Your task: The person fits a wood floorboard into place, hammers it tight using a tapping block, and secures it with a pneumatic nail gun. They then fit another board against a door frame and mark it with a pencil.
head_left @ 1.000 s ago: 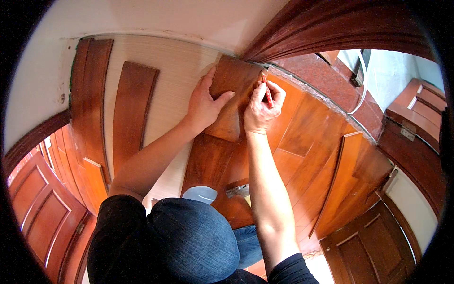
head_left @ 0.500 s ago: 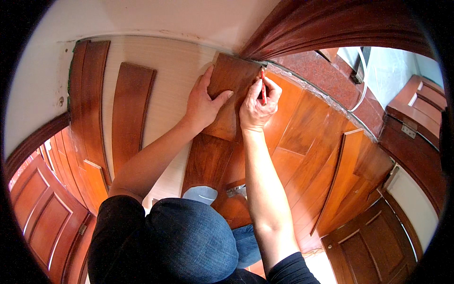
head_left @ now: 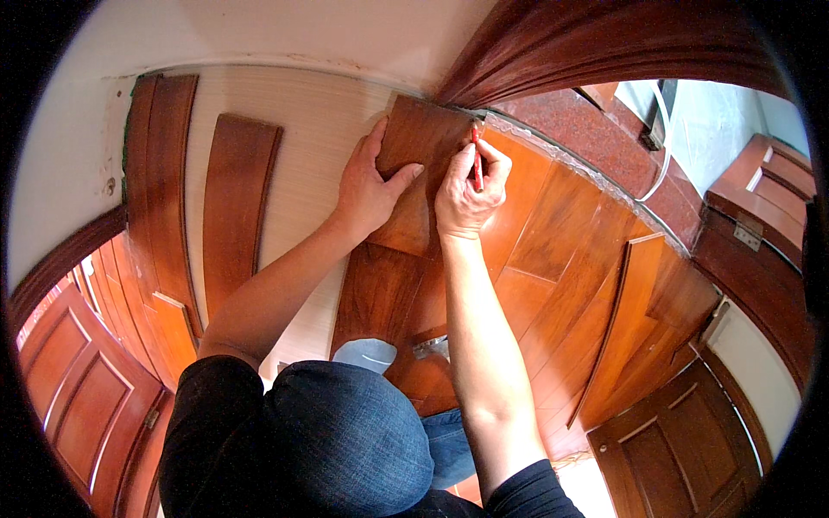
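A short brown floorboard lies against the wall, at the foot of the dark red door frame. My left hand grips its left edge, the thumb flat on top and the fingers along the side. At its right edge my right hand pinches a red pencil between thumb and fingers. The pencil's point is at the board's far right corner, beside a notch by the frame. Where the tip touches is too small to make out.
Laid floorboards cover the right side up to a red stone threshold with a white cable. A loose plank lies on pale underlay at left. Another narrow plank rests on the floor at right.
My right hand and the pencil have shifted slightly to the left along the board's corner. My left hand and the floorboard look almost unmoved.
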Demonstrator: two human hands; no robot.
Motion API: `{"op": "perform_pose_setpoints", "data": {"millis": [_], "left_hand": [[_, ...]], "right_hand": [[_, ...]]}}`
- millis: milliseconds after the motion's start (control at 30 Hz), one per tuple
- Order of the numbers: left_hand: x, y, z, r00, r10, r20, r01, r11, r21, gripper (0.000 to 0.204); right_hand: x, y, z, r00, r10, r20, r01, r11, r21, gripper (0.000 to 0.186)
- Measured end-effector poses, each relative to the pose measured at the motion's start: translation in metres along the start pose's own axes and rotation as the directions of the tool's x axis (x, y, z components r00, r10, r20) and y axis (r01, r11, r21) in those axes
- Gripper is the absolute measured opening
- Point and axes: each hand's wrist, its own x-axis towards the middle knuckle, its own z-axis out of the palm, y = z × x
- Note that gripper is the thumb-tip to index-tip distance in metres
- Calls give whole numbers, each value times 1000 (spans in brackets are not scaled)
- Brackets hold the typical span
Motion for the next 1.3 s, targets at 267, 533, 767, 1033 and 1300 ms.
{"op": "perform_pose_setpoints", "data": {"millis": [267,533,767,1033,1300], "left_hand": [[0,14,-4,999,-45,24,44,999,29,88],[0,4,-1,1000,20,-2,-20,999,40,90],[1,10,-4,998,-36,47,36,999,-9,86],[1,8,-2,998,-42,41,42,999,9,87],[0,1,1,1000,26,1,-26,999,48,92]], "right_hand": [[0,3,-2,998,14,60,-10,998,-65,13],[1,1,-1,997,13,74,-8,998,-60,12],[2,3,0,996,6,84,0,998,-70,11],[3,2,0,995,7,98,1,997,-77,11],[5,2,0,992,-18,122,27,997,-74,9]]}}
